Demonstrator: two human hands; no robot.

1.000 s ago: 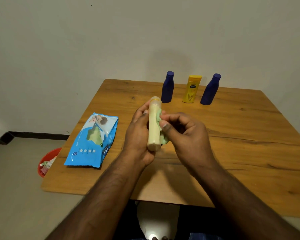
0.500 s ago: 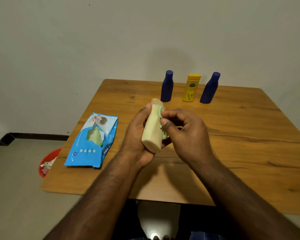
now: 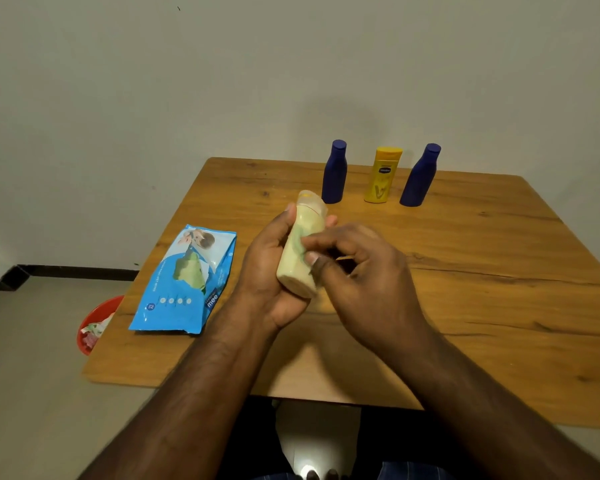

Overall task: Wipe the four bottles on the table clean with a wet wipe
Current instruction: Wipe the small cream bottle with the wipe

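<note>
The wooden table is taking up most of the view. Three bottles are standing in a row at its far side, well apart from the hands: a blue bottle, a yellow bottle and a second blue bottle that looks to be leaning a bit. A blue wipe pack is lying flat near the left edge, and a red bin is peeking out on the floor beyond that edge.

So the cream bottle is the one being worked on. It's being held up over the middle of the table, cradled in the left hand, with the thumb and fingers curled round its body from behind and the left. Its long axis is running away from the person, cap end tipped up toward the far bottles, base end pointing back toward the wrist.

The right hand is being pressed in from the right, fingers bunched and pinching a pale green wet wipe against the bottle's front, about mid-body. Only a sliver of the wipe is showing.

Best guess: the next stroke is going to be run along that axis, up to the cap or down to the base, with the bottle being turned by the left hand. The standing three are sitting nearer the right hand.
</note>
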